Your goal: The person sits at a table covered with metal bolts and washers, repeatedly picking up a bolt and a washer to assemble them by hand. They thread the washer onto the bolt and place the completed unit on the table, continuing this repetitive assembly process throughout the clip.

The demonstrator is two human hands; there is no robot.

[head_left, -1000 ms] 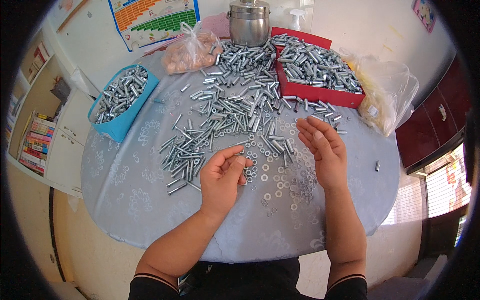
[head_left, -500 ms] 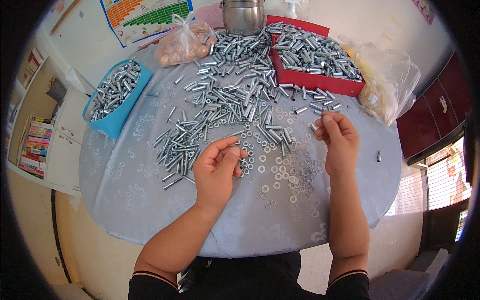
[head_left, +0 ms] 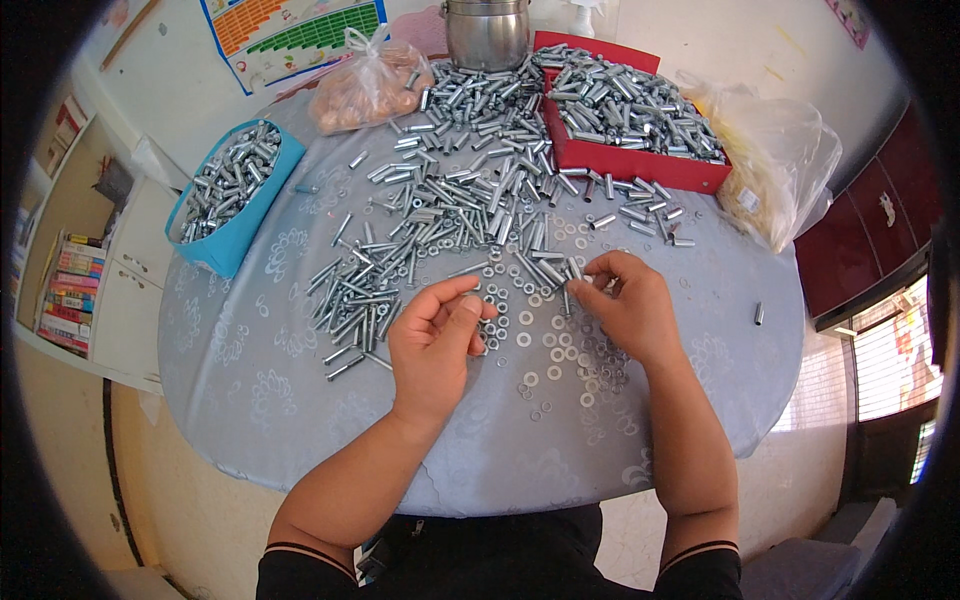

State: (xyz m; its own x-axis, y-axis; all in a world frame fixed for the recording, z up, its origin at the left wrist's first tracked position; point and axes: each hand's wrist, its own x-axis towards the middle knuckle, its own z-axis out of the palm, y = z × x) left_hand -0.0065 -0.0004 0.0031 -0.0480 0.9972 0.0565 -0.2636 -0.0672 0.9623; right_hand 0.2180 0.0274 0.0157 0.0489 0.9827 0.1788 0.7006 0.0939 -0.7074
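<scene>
My left hand point(head_left: 432, 335) hovers over the near edge of the pile, fingers curled and thumb close to the forefinger. Whatever it may hold is too small to make out. Lower right of the pile, my right hand point(head_left: 628, 305) pinches at a metal sleeve point(head_left: 574, 268) with thumb and forefinger. Loose bolts and sleeves point(head_left: 440, 215) spread across the middle of the table. Between my hands lie hex nuts point(head_left: 498, 320) and flat washers point(head_left: 556, 353), with thinner rings point(head_left: 535, 412) nearest me; my right hand hides some of them.
A red box point(head_left: 640, 176) heaped with sleeves stands at the back right, a clear plastic bag point(head_left: 790, 165) beside it. A blue box point(head_left: 215, 250) of metal parts is at left. Behind are a tied bag point(head_left: 365, 95) and a steel pot point(head_left: 487, 35). One sleeve point(head_left: 759, 313) lies far right.
My right hand has moved left and toward me, from near the red box to the pile's edge. A sleeve now lies where it was. My left hand has hardly moved.
</scene>
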